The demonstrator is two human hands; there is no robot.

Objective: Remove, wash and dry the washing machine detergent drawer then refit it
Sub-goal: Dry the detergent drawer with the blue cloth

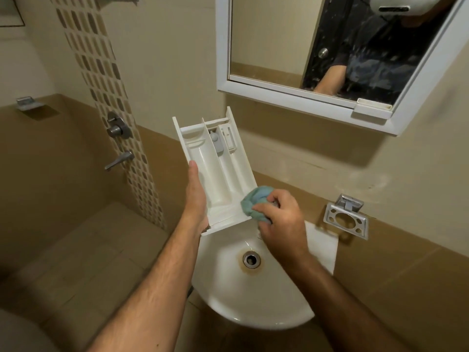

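Note:
The white detergent drawer (215, 168) is held up above the sink, its open compartments facing me and its front panel at the bottom. My left hand (196, 196) grips its left side, thumb along the rim, fingers hidden behind. My right hand (278, 215) holds a bunched blue-green cloth (255, 203) against the drawer's lower right corner. A grey cap sits in the drawer's middle compartment.
A white corner sink (223, 288) with a stained metal drain (251, 259) lies below the hands. A white-framed mirror (317, 47) hangs above. A metal toothbrush holder (346, 219) is on the right wall; shower taps (118, 128) and a spout on the left wall.

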